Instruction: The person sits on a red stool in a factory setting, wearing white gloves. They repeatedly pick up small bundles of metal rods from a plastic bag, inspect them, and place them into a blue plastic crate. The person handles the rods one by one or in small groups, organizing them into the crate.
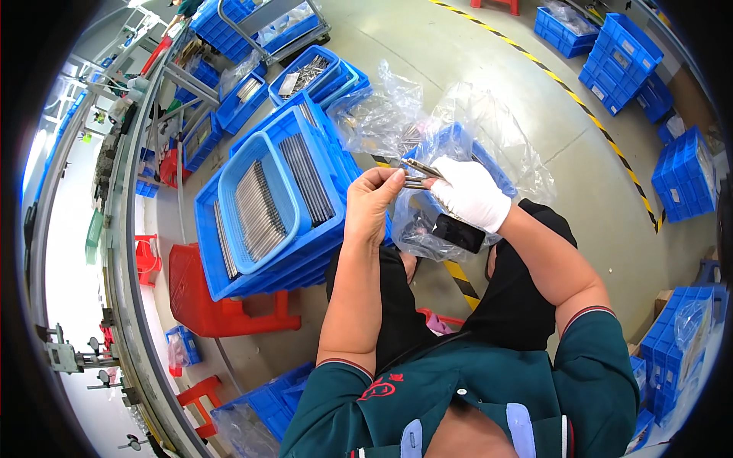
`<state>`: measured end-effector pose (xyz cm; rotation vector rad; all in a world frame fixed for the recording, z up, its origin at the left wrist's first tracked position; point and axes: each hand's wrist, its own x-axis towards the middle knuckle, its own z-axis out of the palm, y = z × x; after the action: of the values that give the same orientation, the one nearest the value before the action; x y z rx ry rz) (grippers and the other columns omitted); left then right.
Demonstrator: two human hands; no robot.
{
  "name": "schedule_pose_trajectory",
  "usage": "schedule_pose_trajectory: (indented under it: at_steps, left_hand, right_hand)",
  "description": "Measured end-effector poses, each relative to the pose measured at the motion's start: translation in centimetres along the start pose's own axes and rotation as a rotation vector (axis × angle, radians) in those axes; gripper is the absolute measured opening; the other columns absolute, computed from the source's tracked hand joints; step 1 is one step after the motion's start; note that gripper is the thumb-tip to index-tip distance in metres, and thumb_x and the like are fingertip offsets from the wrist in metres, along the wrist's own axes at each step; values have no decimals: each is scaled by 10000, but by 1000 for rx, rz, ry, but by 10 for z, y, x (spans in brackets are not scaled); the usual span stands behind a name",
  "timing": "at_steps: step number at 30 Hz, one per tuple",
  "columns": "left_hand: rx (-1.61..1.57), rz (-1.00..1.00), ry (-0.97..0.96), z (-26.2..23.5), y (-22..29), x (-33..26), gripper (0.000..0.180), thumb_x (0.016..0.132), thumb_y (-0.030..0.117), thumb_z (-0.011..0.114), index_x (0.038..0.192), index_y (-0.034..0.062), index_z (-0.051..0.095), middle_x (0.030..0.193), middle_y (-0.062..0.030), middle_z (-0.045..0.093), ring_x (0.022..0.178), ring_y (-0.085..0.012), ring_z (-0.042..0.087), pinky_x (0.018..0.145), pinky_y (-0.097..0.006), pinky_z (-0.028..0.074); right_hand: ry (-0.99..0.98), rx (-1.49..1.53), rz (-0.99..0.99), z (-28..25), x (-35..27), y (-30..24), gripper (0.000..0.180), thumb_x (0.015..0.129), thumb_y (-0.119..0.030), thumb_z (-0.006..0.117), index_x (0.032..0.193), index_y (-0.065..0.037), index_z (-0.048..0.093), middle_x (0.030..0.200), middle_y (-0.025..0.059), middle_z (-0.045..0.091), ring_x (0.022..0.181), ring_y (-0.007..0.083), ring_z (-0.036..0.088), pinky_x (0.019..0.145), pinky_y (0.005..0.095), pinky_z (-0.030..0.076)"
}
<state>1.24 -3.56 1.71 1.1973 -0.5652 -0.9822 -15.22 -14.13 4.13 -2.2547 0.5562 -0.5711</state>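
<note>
Grey floor point(603, 267) is seen right of the light-blue tray point(285, 179), in which slender bars point(258, 210) are stacked. Right of that tray, metal rods point(421, 169) are held, pinched at their ends by the bare left hand's point(370, 204) grip and clasped in the white-gloved right hand's point(472, 195) grip.

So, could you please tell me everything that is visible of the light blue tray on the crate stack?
The light blue tray looks like plastic: oblong, with rounded corners and an open top. Inside, many slender silvery rods lie side by side. It sits upright in the blue crate topping the stack, between grey rods at its right and more rods at its left. Its underside is hidden. Neither the bare left hand nor the gloved right hand touches it.
</note>
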Motion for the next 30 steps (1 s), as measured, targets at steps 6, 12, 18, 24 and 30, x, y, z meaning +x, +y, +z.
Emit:
schedule_pose_trajectory:
  at_steps: [6,12,18,24,30]
  left_hand:
    - [133,34,-1,6,3,-4,177,802,125,721,897,-13,665,796,-18,638,713,-63,533,662,-202,403]
    - [135,118,90,0,7,-1,163,808,125,713,886,-10,666,785,-17,637,699,-57,521,650,-203,399]
    - [-86,36,-10,-3,9,2,164,837,137,685,887,-16,654,752,-21,616,609,-62,452,563,-190,354]
    - [-103,-11,-82,-3,9,0,178,839,139,683,890,-27,649,695,1,567,593,-67,452,557,-195,352]
    - [-35,-23,-108,-7,7,0,177,827,130,695,896,-26,650,711,-14,596,606,-73,485,573,-199,379]
  right_hand:
    - [-31,-36,15,-1,0,0,237,868,-260,549,822,-28,529,682,184,587,669,371,587,603,433,442]
    - [-33,127,53,-1,2,4,255,867,-266,554,847,-12,563,657,169,566,617,323,566,588,406,428]
    - [-371,721,386,-8,4,-1,261,888,-273,581,808,-25,583,638,10,501,549,88,430,498,260,350]
    - [-362,828,459,-7,3,-1,260,884,-281,600,816,-30,591,652,-13,487,562,55,410,493,228,333]
    - [-357,788,442,-9,2,0,276,875,-290,614,806,-23,610,673,-10,520,577,48,421,501,218,342]
